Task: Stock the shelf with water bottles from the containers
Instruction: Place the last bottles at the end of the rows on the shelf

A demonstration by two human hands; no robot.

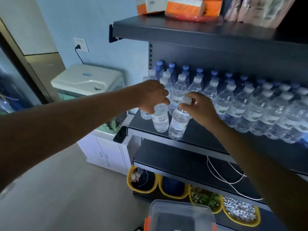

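Dim corner by a blue wall (108, 39), and the dark shelf (195, 137) is mostly packed. Left hand (150, 95) is wrapped over the top of the left bottle (160, 120), which stands near the shelf's left front corner. Its cap is buried under the palm. A third bottle (145, 115) just behind is half hidden, so I can't say if the fingers hold that one too.

Right hand (200, 105) pinches the cap of the right bottle (178, 124), which leans right at the front edge. That's my worry: with a cap-only pinch on a tilted bottle that close to the lip, it could slip off or knock the left bottle.

Rows (241, 104) further right blur together. Tub (166, 204) at the bottom is cut off, contents unclear.
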